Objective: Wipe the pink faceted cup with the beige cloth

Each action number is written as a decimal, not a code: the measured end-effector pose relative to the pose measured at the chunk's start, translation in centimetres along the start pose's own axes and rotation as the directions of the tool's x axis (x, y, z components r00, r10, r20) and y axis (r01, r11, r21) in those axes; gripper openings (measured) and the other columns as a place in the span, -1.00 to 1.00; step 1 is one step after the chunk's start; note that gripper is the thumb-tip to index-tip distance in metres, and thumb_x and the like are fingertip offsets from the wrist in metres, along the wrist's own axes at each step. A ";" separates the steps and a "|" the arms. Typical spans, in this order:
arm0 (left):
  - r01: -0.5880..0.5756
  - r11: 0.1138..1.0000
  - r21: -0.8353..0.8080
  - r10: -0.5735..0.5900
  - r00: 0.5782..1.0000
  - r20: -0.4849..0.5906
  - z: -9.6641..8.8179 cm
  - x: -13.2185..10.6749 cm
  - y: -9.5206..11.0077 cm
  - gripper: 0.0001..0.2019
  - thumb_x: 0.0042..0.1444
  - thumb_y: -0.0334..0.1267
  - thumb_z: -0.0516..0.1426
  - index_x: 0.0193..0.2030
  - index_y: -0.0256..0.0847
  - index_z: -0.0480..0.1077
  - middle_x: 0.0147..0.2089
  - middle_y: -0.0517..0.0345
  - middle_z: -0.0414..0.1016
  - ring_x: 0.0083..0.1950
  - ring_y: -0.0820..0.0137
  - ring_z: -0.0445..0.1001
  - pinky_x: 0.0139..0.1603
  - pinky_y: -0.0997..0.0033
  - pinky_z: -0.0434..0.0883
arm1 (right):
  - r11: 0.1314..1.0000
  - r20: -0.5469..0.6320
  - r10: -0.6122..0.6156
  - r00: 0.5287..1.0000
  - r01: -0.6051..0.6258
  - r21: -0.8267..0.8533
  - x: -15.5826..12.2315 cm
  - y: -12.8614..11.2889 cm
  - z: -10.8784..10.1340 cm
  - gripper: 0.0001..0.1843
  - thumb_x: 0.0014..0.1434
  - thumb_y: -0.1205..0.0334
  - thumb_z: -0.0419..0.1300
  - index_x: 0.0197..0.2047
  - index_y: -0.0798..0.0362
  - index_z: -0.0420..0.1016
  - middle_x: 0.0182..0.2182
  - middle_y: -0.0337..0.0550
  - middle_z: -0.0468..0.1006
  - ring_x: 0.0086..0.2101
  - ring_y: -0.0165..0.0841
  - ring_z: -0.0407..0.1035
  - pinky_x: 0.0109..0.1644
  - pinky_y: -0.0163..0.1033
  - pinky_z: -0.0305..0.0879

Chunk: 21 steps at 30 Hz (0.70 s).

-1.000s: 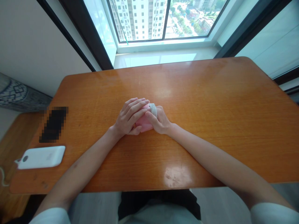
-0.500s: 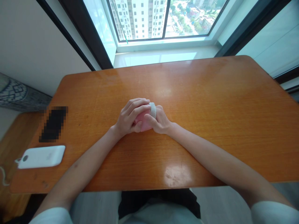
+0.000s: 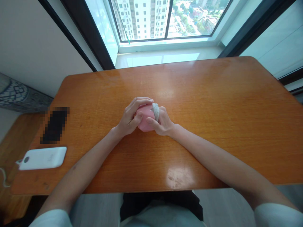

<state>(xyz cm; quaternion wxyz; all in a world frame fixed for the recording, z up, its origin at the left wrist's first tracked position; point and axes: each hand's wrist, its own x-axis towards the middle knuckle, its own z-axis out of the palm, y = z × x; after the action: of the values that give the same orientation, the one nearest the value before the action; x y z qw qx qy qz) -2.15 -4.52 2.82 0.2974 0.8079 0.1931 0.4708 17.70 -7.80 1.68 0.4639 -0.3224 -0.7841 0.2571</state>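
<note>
A small pink rounded object with a grey-white textured edge is held between both hands over the middle of the orange wooden table. My left hand curls over its top and left side, fingers bent round it. My right hand grips it from the right, thumb pressed on the pink face. Much of the object is hidden by the fingers.
A white power bank lies at the table's left front corner, with a cable end at its left. Behind it is a dark pixelated rectangle. A window sill and large window stand beyond the far table edge.
The pink object has been lifted and turned so more of its pink face shows. My left fingers have shifted from lying flat over it to curling round its top.
</note>
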 end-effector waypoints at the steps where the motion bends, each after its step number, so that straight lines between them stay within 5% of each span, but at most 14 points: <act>1: 0.071 0.996 -0.060 -0.072 0.997 -0.008 0.1 0.0 0.0 -0.50 0.60 0.17 0.03 0.34 -0.11 0.55 0.26 -0.10 0.68 0.24 0.13 0.65 0.31 0.04 0.58 | 1.000 -0.011 -0.017 1.000 0.017 0.006 0.0 0.0 0.1 -0.35 0.56 -0.35 0.02 -0.36 0.01 0.40 -0.49 -0.23 0.41 -0.45 -0.36 0.32 -0.34 -0.19 0.21; 5: 0.326 0.897 -0.298 -0.342 0.940 -0.002 0.5 -0.3 0.0 -0.47 0.59 0.21 0.00 0.23 -0.14 0.59 0.16 -0.05 0.72 0.10 0.21 0.70 0.14 0.19 0.60 | 0.997 -0.032 -0.060 0.998 0.061 0.038 0.3 0.0 0.3 -0.39 0.51 -0.27 0.14 -0.44 -0.03 0.27 -0.57 -0.34 0.30 -0.54 -0.46 0.16 -0.41 -0.23 0.13; 11: 0.322 0.871 -0.372 -0.366 0.929 -0.055 1.4 -1.0 -0.5 -0.45 0.57 0.26 0.01 0.23 -0.12 0.57 0.17 -0.06 0.71 0.09 0.19 0.70 0.15 0.14 0.61 | 0.996 -0.046 -0.071 0.996 0.074 0.050 0.4 -0.4 0.3 -0.46 0.51 -0.12 0.19 -0.44 -0.03 0.21 -0.59 -0.38 0.25 -0.57 -0.50 0.12 -0.45 -0.27 0.07; 16: 0.036 0.998 -0.059 -0.048 0.978 -0.203 1.1 -1.4 -0.9 -0.43 0.61 0.24 -0.08 0.31 -0.06 0.56 0.29 -0.09 0.64 0.33 0.10 0.62 0.33 -0.02 0.58 | 0.996 -0.042 -0.087 0.995 0.088 0.010 0.3 -0.4 0.3 -0.45 0.52 -0.15 0.17 -0.44 -0.02 0.23 -0.57 -0.37 0.24 -0.54 -0.49 0.11 -0.43 -0.26 0.05; 21: -0.271 0.925 0.266 0.294 0.954 -0.053 0.2 -1.4 -1.0 -0.44 0.57 0.27 0.00 0.40 -0.03 0.47 0.35 -0.11 0.64 0.38 0.02 0.64 0.41 -0.20 0.60 | 1.000 0.004 -0.022 1.000 0.022 0.013 0.3 -0.3 0.1 -0.41 0.54 -0.21 0.11 -0.44 0.00 0.35 -0.56 -0.35 0.26 -0.51 -0.45 0.17 -0.39 -0.25 0.10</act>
<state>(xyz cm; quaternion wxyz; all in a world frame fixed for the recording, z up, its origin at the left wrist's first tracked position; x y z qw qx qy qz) -2.71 -4.70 1.20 0.1106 0.8362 0.1472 0.5166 17.41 -7.80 2.06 0.4673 -0.3102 -0.7868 0.2576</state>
